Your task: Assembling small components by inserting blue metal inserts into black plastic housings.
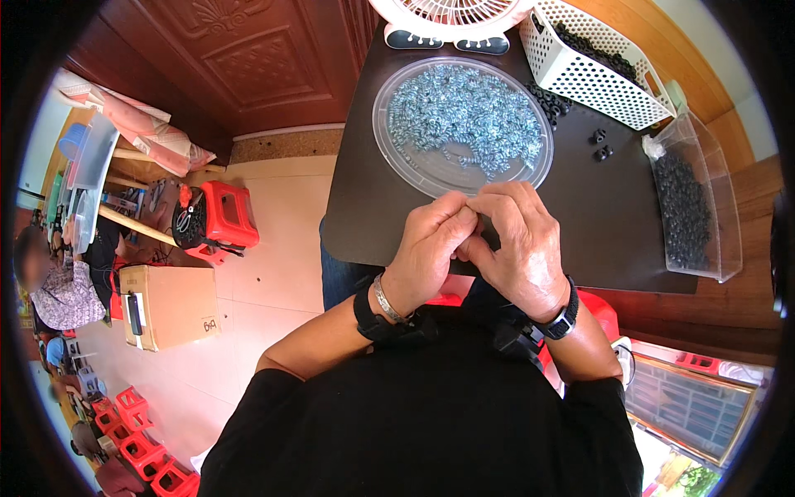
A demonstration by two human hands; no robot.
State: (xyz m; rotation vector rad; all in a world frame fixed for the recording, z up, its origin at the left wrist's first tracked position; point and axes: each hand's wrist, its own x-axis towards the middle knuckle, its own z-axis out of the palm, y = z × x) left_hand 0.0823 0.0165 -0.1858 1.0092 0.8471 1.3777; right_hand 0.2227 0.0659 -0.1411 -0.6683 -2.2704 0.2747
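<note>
My left hand (425, 248) and my right hand (522, 247) meet over the near edge of a dark table (613, 219). Both are closed, thumbs and fingertips pressed together, and whatever they hold is hidden between them. Just beyond them lies a round clear plastic tray (418, 171) with a spread of small silvery-blue coiled pieces (464, 108), like little springs. Some small black parts (603, 153) lie loose on the table to the right, with more heaped beside a white perforated basket (580, 79). That basket holds black parts too.
At the right edge stands a clear plastic bin (723, 219) of black pieces. A pale fan (455, 21) is at the far side. On the floor to the left are a red stool (228, 215) and a cardboard box (170, 306). Another person (62, 290) sits far left.
</note>
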